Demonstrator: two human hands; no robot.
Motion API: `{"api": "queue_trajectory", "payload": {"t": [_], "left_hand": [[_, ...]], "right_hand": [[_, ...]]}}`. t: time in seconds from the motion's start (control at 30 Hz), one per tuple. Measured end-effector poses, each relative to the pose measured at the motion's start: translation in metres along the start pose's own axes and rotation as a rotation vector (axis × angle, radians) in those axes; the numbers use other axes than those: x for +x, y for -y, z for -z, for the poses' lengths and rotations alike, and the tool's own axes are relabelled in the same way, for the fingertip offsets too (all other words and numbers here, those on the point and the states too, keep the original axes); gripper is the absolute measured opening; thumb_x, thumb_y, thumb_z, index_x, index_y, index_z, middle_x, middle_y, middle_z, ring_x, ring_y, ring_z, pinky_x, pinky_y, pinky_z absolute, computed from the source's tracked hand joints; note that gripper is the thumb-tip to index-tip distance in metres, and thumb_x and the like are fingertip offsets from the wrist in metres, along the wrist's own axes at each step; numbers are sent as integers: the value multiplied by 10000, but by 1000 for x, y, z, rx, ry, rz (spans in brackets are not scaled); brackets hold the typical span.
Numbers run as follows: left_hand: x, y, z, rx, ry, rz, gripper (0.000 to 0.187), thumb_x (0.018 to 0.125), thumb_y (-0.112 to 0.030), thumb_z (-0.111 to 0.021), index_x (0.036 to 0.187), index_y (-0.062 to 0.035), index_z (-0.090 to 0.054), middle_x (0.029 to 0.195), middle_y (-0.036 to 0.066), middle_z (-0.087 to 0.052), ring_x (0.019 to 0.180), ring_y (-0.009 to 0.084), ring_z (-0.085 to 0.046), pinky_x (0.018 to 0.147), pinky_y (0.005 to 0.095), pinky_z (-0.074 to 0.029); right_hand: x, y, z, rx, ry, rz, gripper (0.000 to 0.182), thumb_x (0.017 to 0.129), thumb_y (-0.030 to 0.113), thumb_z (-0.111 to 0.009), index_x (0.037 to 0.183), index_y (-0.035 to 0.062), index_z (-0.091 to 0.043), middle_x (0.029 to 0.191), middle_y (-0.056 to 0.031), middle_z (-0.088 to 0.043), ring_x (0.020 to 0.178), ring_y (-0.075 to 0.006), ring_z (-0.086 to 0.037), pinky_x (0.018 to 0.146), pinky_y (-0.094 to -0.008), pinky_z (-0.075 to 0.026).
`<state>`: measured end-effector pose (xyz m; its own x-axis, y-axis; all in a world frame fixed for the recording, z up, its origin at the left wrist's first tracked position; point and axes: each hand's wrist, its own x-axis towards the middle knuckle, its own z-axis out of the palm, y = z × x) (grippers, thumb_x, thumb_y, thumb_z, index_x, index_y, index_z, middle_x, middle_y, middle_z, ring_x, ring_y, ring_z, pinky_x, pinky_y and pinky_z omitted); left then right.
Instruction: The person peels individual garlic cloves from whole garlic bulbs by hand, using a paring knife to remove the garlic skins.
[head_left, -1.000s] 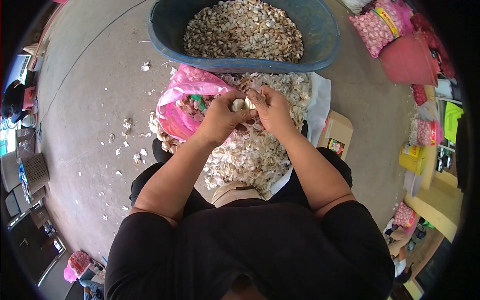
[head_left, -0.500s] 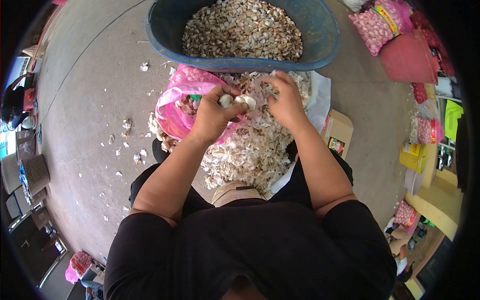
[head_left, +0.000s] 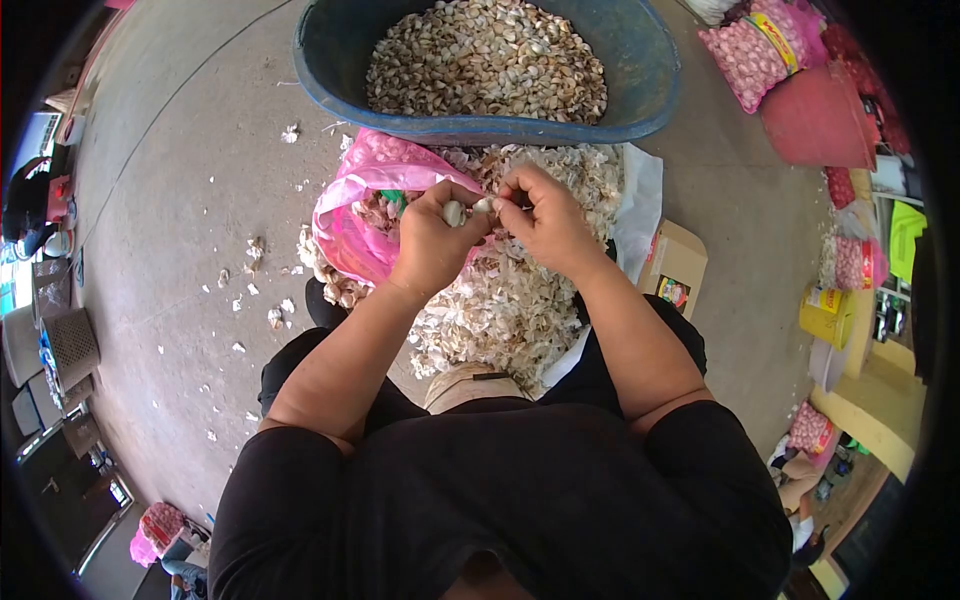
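My left hand [head_left: 432, 235] is closed around pale garlic [head_left: 455, 213], one rounded piece showing between thumb and fingers. Thumb and fingertips of my right hand [head_left: 550, 222] pinch at another whitish garlic piece [head_left: 484, 205], which sits between both hands. Whether these are whole bulbs or parts is hard to tell. Under the hands spreads a heap of garlic skins [head_left: 490, 310]. A pink plastic bag [head_left: 340, 235] with garlic in it lies open beside my left hand. Beyond, a blue tub [head_left: 480, 128] holds many loose garlic cloves [head_left: 485, 65].
White sheeting [head_left: 640, 195] lies under the heap's right side, near a cardboard piece [head_left: 675, 262]. Garlic bulbs [head_left: 325, 270] and skin scraps dot the floor at left. Pink garlic sacks [head_left: 750, 55] and a red tub [head_left: 820, 115] stand at far right.
My right hand has moved left and down to meet the garlic at my left hand, its spread fingers now pinched. The left hand has barely shifted.
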<state>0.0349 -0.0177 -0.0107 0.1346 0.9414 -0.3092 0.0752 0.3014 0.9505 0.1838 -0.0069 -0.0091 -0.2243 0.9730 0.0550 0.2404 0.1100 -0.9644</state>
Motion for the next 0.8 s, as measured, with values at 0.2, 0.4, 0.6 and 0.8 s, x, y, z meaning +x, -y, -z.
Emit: {"api": "queue_trajectory", "payload": {"t": [0.2, 0.4, 0.6, 0.8], "left_hand": [[5, -7, 7, -93, -42, -8, 151, 734, -36, -626, 828, 0, -514, 727, 55, -582, 610, 89, -549, 553, 215, -466], [9, -8, 16, -204, 123, 10, 194, 728, -68, -645, 873, -7, -532, 718, 35, -575, 602, 82, -540, 550, 209, -461], [9, -6, 15, -238, 125, 13, 199, 730, -74, -645, 880, -8, -532, 723, 34, -576, 612, 79, -540, 548, 201, -455], [1, -10, 5, -73, 25, -28, 180, 718, -18, -627, 860, 14, -520, 735, 50, -570, 629, 78, -536, 566, 203, -459]], "right_hand": [[0, -7, 3, 266, -87, -289, 111, 811, 87, -529, 763, 11, -463, 675, -25, -484, 548, -66, -453, 470, -222, -394], [6, -5, 9, 320, 69, -254, 142, 786, 110, -578, 884, 10, -555, 705, -30, -540, 613, -69, -482, 533, -210, -396], [2, -8, 5, 116, 65, -243, 135, 728, 93, -629, 790, 4, -547, 691, -24, -528, 631, -82, -456, 562, -226, -385], [0, -10, 2, 125, 30, -141, 111, 717, 57, -589, 733, 18, -487, 642, -6, -487, 586, -75, -417, 519, -221, -367]]}}
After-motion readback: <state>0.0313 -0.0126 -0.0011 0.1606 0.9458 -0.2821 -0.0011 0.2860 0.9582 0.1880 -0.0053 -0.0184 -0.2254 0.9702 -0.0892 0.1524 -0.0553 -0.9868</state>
